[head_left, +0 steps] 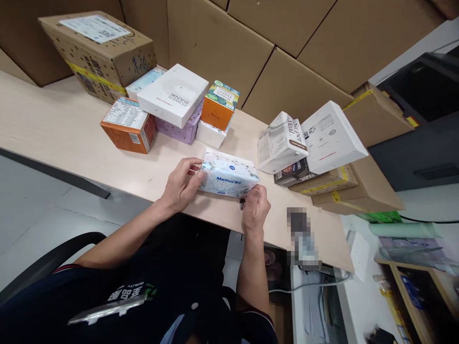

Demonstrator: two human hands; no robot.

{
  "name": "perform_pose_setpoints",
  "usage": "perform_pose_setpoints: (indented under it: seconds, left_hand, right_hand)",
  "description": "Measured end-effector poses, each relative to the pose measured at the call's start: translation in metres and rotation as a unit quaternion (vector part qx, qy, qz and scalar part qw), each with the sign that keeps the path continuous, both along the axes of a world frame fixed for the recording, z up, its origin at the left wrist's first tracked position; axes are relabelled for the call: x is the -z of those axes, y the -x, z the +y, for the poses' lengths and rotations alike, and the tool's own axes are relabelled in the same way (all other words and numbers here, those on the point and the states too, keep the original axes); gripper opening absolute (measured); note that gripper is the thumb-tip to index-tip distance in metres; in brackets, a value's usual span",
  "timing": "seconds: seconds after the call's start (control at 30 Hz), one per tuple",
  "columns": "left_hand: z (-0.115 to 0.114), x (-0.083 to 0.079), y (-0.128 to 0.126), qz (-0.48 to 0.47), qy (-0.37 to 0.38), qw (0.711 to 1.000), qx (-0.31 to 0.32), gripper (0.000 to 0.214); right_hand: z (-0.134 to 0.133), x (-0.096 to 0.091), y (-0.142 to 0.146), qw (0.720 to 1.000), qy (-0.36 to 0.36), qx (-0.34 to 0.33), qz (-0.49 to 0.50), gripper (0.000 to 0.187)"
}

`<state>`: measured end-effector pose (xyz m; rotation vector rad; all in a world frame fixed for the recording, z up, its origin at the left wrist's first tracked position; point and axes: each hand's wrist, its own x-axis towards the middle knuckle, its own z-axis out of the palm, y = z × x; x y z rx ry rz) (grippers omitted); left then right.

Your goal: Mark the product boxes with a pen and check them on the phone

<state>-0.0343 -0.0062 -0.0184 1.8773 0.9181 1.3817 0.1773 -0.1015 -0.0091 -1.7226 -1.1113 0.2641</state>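
Observation:
A white and blue tissue pack (229, 174) with "Manhua" printed on its side is at the table's front edge. My left hand (183, 184) is closed on its left end, thumb at the front. At the pack's right front corner, my right hand (256, 206) grips it with thumb and curled fingers. A small dark object (243, 203) shows partly beside my right hand; I cannot tell what it is. Behind the pack are an orange box (127, 125), a white power bank box (174, 94), a purple pack (179, 128) and an orange-and-green box (220, 106).
A taped brown carton (96, 57) stands at the back left. To the right are a white "Super Meal" box (281, 143), a large white box (332, 138) and stacked brown cartons (366, 191). A blurred-out item (304, 236) lies on the table's (168, 167) right part.

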Motion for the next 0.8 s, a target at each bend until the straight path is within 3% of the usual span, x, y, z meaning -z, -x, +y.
perform_pose_setpoints:
  seconds: [0.27,0.5,0.67,0.8]
  left_hand:
    - [0.000,-0.001,0.000,0.011,-0.014,1.000,0.007,0.039]
    - [0.001,0.008,0.000,-0.108,-0.053,0.987,0.104,0.041]
    - [-0.001,0.004,0.000,-0.127,-0.048,0.990,0.038,0.020]
    - [-0.002,-0.001,0.000,-0.076,-0.045,0.996,-0.018,0.023]
  right_hand:
    - [0.001,0.003,0.002,0.999,-0.013,0.005,-0.040,0.055]
    - [0.002,0.000,0.005,0.995,-0.059,0.001,-0.084,0.042]
    - [-0.001,0.005,0.003,0.995,-0.064,0.006,-0.069,0.044]
    - [-0.001,0.008,0.003,0.994,-0.088,-0.007,-0.056,0.043]
